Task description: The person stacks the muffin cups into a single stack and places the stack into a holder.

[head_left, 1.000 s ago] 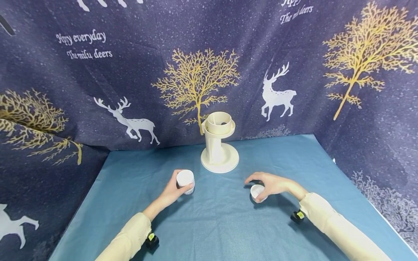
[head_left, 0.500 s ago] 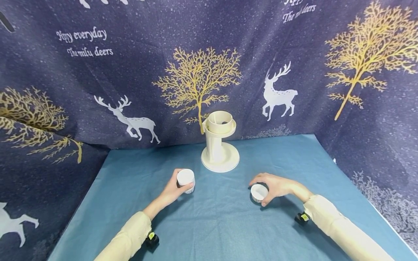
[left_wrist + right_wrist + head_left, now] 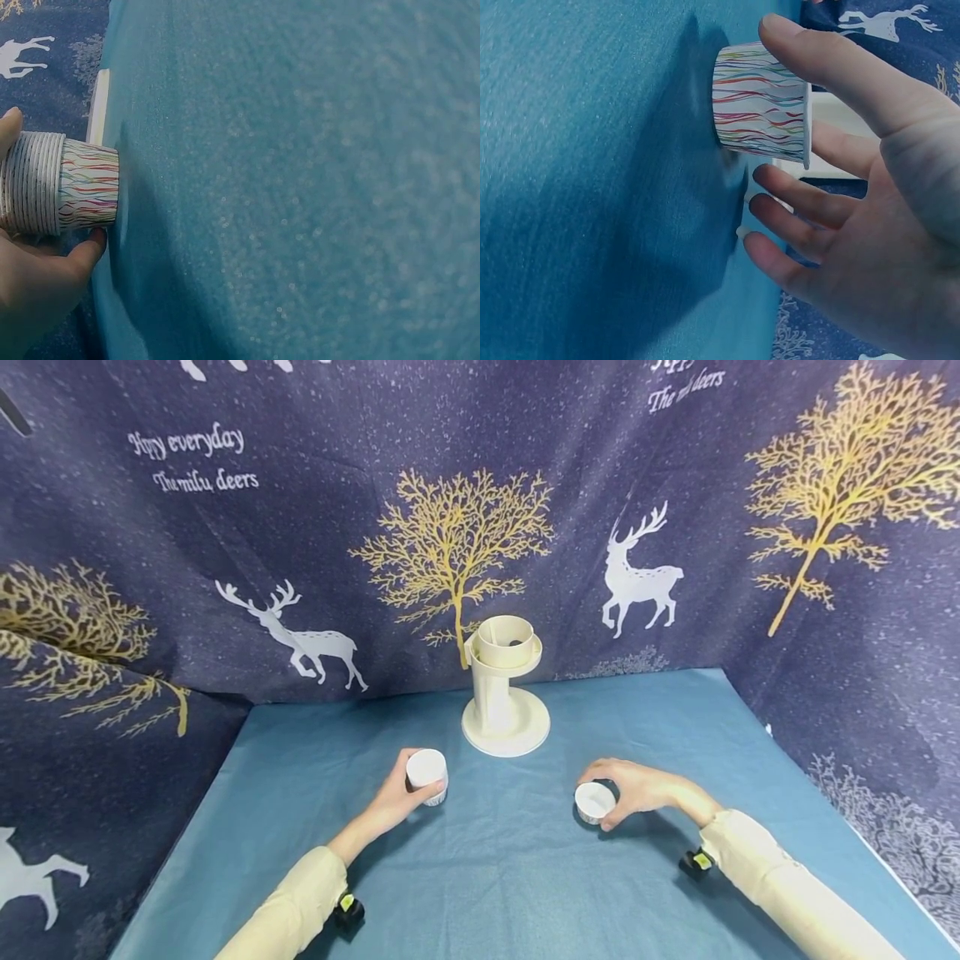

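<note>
My left hand [image 3: 395,797] holds a nested stack of white paper cups [image 3: 88,184] with coloured wavy lines, thumb on one side and fingers on the other. The stack is upright, rims up, its narrow base close over the blue cloth. Farther right, a single paper cup [image 3: 757,105] of the same pattern stands mouth up within my right hand [image 3: 636,787]. The thumb [image 3: 817,56] lies at its rim, and the index finger passes behind it, tip hidden. The other fingers [image 3: 802,217] of that hand are loosely bent beside the cup.
A cream stand [image 3: 491,702] with a round base and a ring-shaped upper holder is at the back middle of the table. Blue cloth [image 3: 495,877] covers the tabletop. Behind it hangs a dark blue curtain [image 3: 420,427] printed with deer and golden trees.
My right hand has drawn its spread fingers in around the single cup, and its thumb has shifted from over the cup to its near right side. The left hand stays put with its stack.
</note>
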A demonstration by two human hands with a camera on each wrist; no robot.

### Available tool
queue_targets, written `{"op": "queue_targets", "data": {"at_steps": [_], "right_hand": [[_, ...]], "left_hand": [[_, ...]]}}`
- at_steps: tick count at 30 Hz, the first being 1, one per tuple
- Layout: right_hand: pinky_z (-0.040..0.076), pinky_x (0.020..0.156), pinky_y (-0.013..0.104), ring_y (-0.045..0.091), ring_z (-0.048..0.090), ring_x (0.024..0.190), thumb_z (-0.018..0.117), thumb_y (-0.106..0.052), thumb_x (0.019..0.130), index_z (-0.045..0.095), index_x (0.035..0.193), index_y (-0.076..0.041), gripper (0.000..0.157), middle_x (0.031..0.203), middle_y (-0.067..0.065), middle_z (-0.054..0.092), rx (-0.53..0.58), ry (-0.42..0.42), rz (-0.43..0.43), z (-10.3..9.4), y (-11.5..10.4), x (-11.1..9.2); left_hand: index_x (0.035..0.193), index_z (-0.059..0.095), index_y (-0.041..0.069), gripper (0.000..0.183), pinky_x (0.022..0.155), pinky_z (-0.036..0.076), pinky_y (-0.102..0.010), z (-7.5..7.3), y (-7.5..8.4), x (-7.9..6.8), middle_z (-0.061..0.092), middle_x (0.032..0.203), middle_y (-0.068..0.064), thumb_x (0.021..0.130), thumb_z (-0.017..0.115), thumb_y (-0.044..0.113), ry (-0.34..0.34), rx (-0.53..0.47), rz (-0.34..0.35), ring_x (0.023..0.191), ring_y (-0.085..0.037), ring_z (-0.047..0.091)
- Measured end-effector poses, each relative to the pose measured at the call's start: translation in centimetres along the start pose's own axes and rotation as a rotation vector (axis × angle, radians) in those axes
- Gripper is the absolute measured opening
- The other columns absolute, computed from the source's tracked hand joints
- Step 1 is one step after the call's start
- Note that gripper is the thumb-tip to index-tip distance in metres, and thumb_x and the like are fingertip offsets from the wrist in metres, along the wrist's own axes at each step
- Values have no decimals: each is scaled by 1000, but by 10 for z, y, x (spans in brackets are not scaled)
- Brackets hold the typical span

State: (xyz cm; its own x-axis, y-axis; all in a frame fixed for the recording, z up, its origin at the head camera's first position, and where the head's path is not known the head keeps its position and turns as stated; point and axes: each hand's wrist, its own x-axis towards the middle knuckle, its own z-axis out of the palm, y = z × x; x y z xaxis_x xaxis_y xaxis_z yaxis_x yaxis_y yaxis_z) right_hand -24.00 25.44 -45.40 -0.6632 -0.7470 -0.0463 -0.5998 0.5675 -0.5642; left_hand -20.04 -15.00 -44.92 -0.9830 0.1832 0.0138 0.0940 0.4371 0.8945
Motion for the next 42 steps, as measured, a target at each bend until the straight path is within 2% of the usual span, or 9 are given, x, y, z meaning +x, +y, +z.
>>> {"op": "queue_targets", "data": {"at_steps": [5, 11, 17, 22, 27, 36, 42], "right_hand": [[46, 84, 30, 19, 57, 103, 85, -32, 69, 63, 119, -17, 56, 116, 2, 63, -17, 13, 13, 1, -2, 3], [49, 86, 34, 25, 60, 109, 81, -29, 77, 58, 129, -9, 60, 124, 7, 63, 8, 40, 32, 3, -2, 7], [49, 85, 34, 23, 61, 106, 81, -27, 78, 57, 130, -8, 60, 124, 6, 64, -5, 87, 15, 7, -4, 11], [49, 87, 35, 24, 63, 109, 82, -28, 76, 51, 124, -12, 59, 122, 7, 66, 22, 103, 32, 10, -6, 14], [49, 86, 34, 21, 65, 105, 83, -28, 75, 48, 113, -16, 53, 114, 4, 70, 50, 111, 43, 12, -6, 16], [49, 83, 29, 12, 64, 97, 81, -31, 78, 50, 111, -17, 48, 111, -1, 71, 77, 115, 25, 14, -12, 22], [51, 83, 28, 10, 64, 99, 79, -36, 80, 50, 112, -19, 47, 112, -1, 71, 93, 121, 18, 18, -14, 27]], "left_hand": [[135, 36, 1, 60, 101, 40, -50, 0, 0, 0, 48, 134, -22, 88, 71, 13, -4, -18, 5, 123, -36, 49], [133, 38, 1, 57, 102, 39, -51, 1, 2, -2, 49, 132, -22, 87, 71, 11, 14, -22, 8, 122, -36, 50], [133, 38, 0, 57, 101, 40, -51, 1, 1, -1, 49, 132, -23, 87, 71, 10, 23, -26, 15, 122, -37, 50], [135, 36, 1, 60, 101, 41, -51, 1, -2, 0, 48, 134, -23, 88, 71, 13, 13, -8, 1, 123, -36, 50], [136, 35, 2, 60, 100, 41, -50, 1, -3, 0, 48, 134, -23, 88, 71, 13, 9, -4, 0, 123, -36, 50], [136, 35, 1, 60, 101, 40, -51, 0, -2, 2, 47, 134, -24, 88, 70, 13, 9, -14, -3, 124, -37, 49], [136, 35, 1, 60, 101, 41, -50, 0, -4, 2, 47, 134, -23, 88, 70, 13, -4, -17, -8, 124, -36, 49]]}}
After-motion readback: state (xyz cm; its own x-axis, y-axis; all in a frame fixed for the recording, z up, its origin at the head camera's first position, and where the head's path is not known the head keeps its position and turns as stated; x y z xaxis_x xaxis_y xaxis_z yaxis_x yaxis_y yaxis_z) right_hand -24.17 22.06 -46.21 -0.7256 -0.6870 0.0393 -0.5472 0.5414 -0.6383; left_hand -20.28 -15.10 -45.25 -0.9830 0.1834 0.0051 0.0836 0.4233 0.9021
